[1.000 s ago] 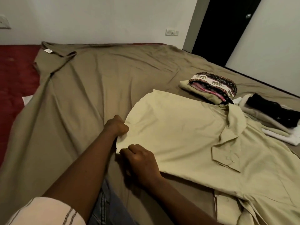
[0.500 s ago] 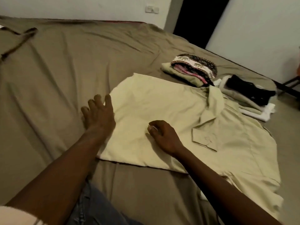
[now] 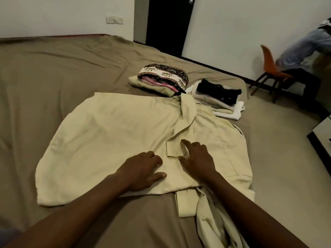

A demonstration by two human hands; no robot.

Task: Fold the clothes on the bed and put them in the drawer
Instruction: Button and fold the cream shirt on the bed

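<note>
A pale yellow collared shirt [image 3: 114,133] lies spread on the bed [image 3: 44,72], its left part folded over the middle, a sleeve trailing off at the near right. My left hand [image 3: 141,170] rests flat on the shirt near its lower middle, fingers relaxed. My right hand [image 3: 197,158] lies beside it on the chest pocket, fingers spread and touching the cloth. Beyond the shirt sit two folded piles: a patterned one on a khaki piece [image 3: 161,77] and a black-on-white one [image 3: 218,95].
An olive sheet covers the bed. A dark doorway [image 3: 166,24] stands at the back. At the right, a person sits on an orange chair [image 3: 268,67]. A white-topped piece of furniture [image 3: 322,129] juts in at the right edge.
Both hands have let go of the shirt's left edge and slid right across it to the pocket area. The view has swung right, bringing the chair and person in.
</note>
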